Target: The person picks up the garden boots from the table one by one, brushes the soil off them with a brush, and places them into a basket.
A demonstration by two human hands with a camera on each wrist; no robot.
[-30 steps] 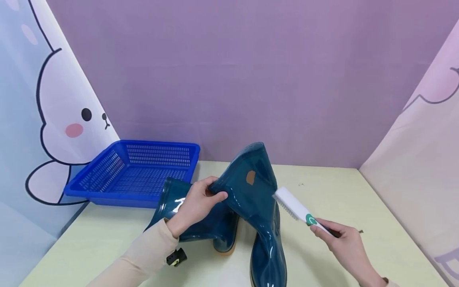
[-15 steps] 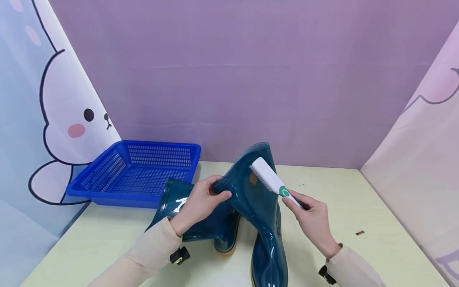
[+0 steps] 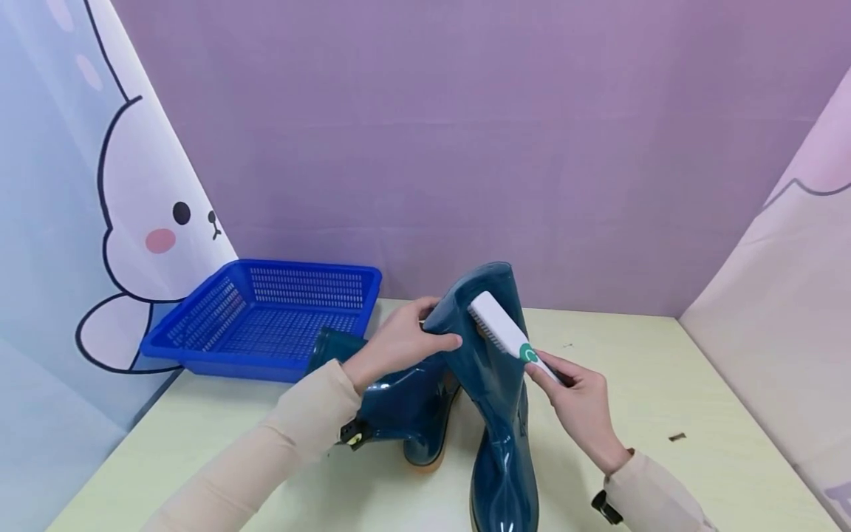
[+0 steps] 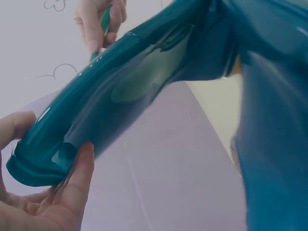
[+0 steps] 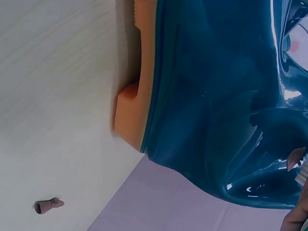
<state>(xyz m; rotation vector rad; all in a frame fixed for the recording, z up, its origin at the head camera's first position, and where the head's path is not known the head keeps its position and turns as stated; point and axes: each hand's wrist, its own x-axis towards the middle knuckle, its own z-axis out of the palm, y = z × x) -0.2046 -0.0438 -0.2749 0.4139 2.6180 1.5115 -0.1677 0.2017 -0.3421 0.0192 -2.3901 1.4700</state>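
Observation:
A glossy dark teal rubber boot (image 3: 508, 480) stands on the table, its shaft bent towards the back. My left hand (image 3: 407, 346) pinches the top rim of that shaft between thumb and fingers; the left wrist view shows the fingers (image 4: 79, 183) around the rim. In my right hand (image 3: 580, 403) is a white scrub brush (image 3: 497, 321) with a green emblem, gripped by its handle. Its bristles face the shaft, right at a small brown patch (image 5: 294, 158). A second boot (image 3: 405, 417) lies on its side, partly behind my left forearm.
A blue plastic basket (image 3: 246, 369) stands at the back left of the pale table (image 3: 638, 384). One small brown scrap (image 3: 677, 437) lies on the right. A purple backdrop (image 3: 465, 148) rises behind, with printed cloth at both sides.
My right hand has brought the brush leftward and up from beside the boot onto its shaft, over the brown patch. My left hand has shifted slightly right and up with the rim.

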